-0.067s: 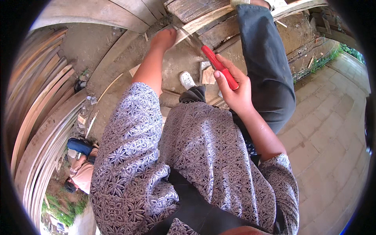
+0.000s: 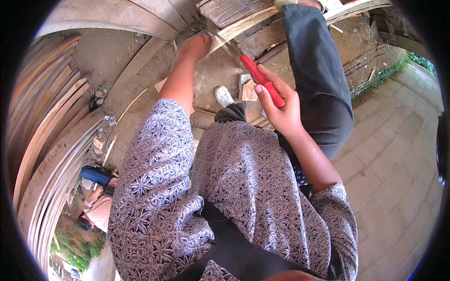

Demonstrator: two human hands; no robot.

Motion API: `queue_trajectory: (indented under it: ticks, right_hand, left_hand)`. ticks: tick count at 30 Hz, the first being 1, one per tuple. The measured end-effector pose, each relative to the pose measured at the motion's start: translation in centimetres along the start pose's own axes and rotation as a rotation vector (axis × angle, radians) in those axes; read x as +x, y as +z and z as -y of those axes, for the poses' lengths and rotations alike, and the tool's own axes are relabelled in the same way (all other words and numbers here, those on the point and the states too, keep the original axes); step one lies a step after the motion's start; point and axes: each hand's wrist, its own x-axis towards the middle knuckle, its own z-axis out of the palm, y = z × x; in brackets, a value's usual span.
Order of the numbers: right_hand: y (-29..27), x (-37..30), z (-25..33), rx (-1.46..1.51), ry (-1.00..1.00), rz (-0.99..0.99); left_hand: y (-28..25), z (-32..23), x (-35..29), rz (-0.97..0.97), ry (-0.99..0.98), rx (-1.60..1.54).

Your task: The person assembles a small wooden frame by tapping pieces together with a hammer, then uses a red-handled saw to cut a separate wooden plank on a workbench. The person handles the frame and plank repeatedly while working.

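Observation:
My right hand (image 2: 282, 105) is wrapped around the red handle of a handsaw (image 2: 260, 79), thumb lying along its side. The grey blade (image 2: 230, 49) runs forward and left from the handle, meeting a long pale wooden strip (image 2: 246, 24) near my left hand. Closed on the near end of that strip is my left hand (image 2: 196, 47); its fingertips are mostly hidden. My right foot, below a dark trouser leg (image 2: 316, 61), is at the strip farther along. Beneath the strip is a weathered thick board (image 2: 234, 11). The blade's teeth cannot be made out.
Stacked long planks (image 2: 51, 168) line the left side. Wood offcuts (image 2: 249, 90) lie on the dirt floor near my white shoe (image 2: 224, 96). Paving (image 2: 389, 154) stretches along the right. Another person (image 2: 97, 206) is at the lower left, beyond the planks.
The saw and my right hand have shifted very slightly forward and left. My left hand stays in place on the strip.

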Motion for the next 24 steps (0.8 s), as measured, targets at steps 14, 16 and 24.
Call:
queue_trajectory:
  ticks: [14,16,24]
  right_hand:
    - [-2.2,3.2,0.9,0.035,0.022,-0.038]
    - [-2.3,3.3,1.2,0.020,0.046,-0.006]
    - [-1.5,2.4,1.0,0.073,0.015,-0.049]
  left_hand:
    - [-0.2,0.6,0.4,0.049,0.337,0.254]
    - [0.7,0.7,0.4,0.090,0.267,0.211]
    - [4.0,-1.2,-2.6,-0.681,0.238,0.379]
